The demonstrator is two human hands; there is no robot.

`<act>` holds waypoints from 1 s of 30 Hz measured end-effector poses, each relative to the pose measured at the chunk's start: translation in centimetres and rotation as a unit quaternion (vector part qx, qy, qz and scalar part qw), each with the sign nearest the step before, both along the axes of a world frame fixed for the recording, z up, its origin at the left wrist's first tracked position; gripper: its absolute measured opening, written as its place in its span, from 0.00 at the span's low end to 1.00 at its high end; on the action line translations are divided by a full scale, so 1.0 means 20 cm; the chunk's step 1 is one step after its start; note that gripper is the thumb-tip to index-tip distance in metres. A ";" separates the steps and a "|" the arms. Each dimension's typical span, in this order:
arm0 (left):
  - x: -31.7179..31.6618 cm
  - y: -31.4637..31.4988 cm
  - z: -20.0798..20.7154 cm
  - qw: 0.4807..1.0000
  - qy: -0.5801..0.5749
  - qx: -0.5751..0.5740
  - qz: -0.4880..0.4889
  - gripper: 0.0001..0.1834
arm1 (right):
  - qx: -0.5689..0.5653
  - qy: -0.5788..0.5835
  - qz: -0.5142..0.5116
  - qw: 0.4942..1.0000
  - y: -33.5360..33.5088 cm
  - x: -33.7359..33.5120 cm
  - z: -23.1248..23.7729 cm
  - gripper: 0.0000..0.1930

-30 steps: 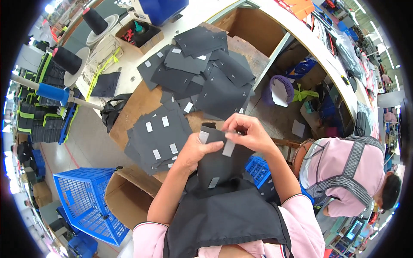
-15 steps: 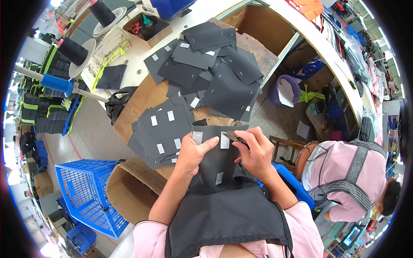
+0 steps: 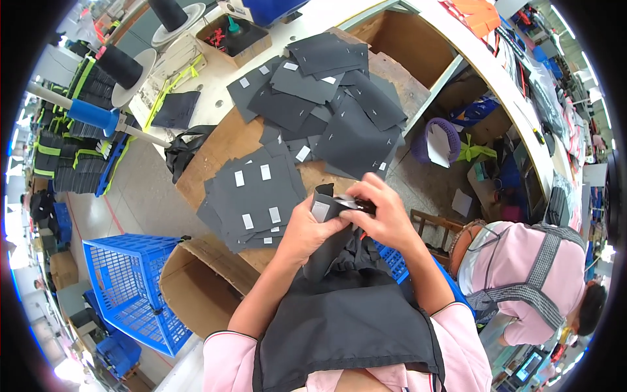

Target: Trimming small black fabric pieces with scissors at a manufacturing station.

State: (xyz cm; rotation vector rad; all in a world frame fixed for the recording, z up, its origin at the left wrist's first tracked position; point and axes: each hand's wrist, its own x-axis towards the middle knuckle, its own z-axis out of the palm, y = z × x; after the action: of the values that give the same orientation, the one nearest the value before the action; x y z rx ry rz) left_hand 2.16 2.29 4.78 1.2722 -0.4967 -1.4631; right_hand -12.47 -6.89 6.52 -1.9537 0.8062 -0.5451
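My left hand (image 3: 305, 228) grips a black fabric piece (image 3: 321, 251) in front of my apron. One white label (image 3: 320, 210) shows on the piece, near my left thumb. The piece is bent and partly folded, so much of its face is hidden. My right hand (image 3: 380, 212) is closed around small thread snips (image 3: 353, 202), their metal blades at the upper edge of the fabric; fingers cover most of the handle. Beyond my left hand lies a stack of black pieces (image 3: 251, 183) with white labels. Farther off, a loose heap of black pieces (image 3: 356, 137) covers the board.
A wooden board (image 3: 209, 163) carries the pieces. At left stand a blue plastic crate (image 3: 127, 294) and an open cardboard box (image 3: 189, 287). Black thread cones (image 3: 121, 65) stand at far left. A purple basket (image 3: 424, 147) sits under the right-hand table. Another person (image 3: 522, 274) is at right.
The fabric piece was held flatter with several labels showing; now it is folded over and turned. My right hand and the snips have shifted slightly closer to my left hand.
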 end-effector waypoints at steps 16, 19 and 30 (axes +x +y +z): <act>0.10 0.04 -0.03 0.985 0.150 -0.031 0.084 0.12 | -0.205 -0.018 -0.081 0.975 0.16 -0.01 -0.05 0.17; 0.08 0.04 -0.02 0.989 0.114 -0.035 0.092 0.13 | -0.228 -0.014 -0.085 0.970 0.14 -0.01 -0.05 0.16; 0.07 0.04 0.04 0.991 0.075 -0.025 0.104 0.18 | -0.240 -0.024 0.041 0.970 0.06 -0.05 0.01 0.13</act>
State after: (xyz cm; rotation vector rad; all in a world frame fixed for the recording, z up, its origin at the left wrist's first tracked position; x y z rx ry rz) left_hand 3.47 3.08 5.64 1.1285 -0.2887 -1.3491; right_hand -13.51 -5.61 6.65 -2.3912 0.5955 -0.7905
